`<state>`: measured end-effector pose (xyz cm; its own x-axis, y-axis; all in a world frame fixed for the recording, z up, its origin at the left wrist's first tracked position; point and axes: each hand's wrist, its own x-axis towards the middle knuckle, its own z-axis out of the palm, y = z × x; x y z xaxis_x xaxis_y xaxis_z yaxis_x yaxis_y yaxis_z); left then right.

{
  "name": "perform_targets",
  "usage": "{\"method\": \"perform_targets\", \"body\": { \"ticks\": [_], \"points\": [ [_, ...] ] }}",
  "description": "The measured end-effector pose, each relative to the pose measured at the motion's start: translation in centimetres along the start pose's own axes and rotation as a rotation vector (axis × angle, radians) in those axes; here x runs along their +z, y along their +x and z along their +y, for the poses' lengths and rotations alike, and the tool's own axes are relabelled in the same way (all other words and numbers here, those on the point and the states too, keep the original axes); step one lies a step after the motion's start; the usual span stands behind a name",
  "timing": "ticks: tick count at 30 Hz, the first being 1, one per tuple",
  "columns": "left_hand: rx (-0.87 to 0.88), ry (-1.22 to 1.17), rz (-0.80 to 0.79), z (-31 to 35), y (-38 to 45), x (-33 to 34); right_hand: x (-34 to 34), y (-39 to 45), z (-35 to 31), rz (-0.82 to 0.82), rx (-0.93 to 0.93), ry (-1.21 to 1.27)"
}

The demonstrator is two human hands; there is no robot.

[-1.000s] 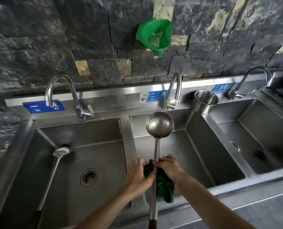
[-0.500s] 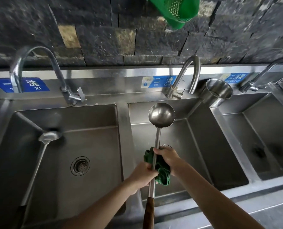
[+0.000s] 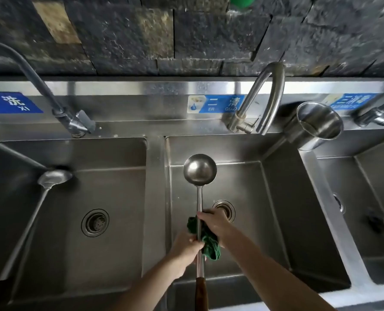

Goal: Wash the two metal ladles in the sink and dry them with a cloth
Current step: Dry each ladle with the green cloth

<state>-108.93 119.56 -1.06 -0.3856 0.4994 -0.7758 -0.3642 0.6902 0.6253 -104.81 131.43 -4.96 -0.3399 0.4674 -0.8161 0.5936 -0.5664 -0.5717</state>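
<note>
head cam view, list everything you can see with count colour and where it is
ladle in hand: 1, steel with brown handle end, over the middle basin
second ladle: 1, steel, leaning in the left basin
cloth: 1, dark green, round the held ladle's shaft
basins: 3, steel, side by side
drains: 3 seen, one per basin
taps: 3, steel, on the back ledge
cup: 1, steel, on the ledge between middle and right basins
labels: 3, blue, on the backsplash
green plastic thing: 1, on the stone wall, mostly cut off
left hand: grips the ladle shaft
right hand: holds the cloth against the shaft
</note>
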Motion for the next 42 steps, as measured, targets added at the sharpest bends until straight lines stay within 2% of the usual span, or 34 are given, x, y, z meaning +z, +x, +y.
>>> {"method": "perform_targets", "body": {
  "ticks": [6, 14, 22, 30, 42],
  "points": [
    [-0.145, -0.05, 0.125, -1.1, 5.3, 2.5, -0.7, 5.7, 0.5, -0.012, -0.042, -0.232],
    [-0.211, -0.06, 0.209, -2.1, 10.1, 2.7, -0.6, 10.7, 1.4, -0.126, -0.01, -0.226],
    [-0.265, -0.099, 0.265, -4.5, 13.2, 1.9, 1.4, 13.9, 3.7, -0.151, -0.023, -0.29],
    [-0.224, -0.235, 0.282, -4.6, 13.2, 2.4, 1.4, 12.8, 3.0, -0.134, 0.018, -0.23],
    [-0.212, -0.166, 0.214, -9.3, 16.2, 2.2, -0.2, 9.3, 1.6, -0.051, 0.019, -0.115]
  ]
}}
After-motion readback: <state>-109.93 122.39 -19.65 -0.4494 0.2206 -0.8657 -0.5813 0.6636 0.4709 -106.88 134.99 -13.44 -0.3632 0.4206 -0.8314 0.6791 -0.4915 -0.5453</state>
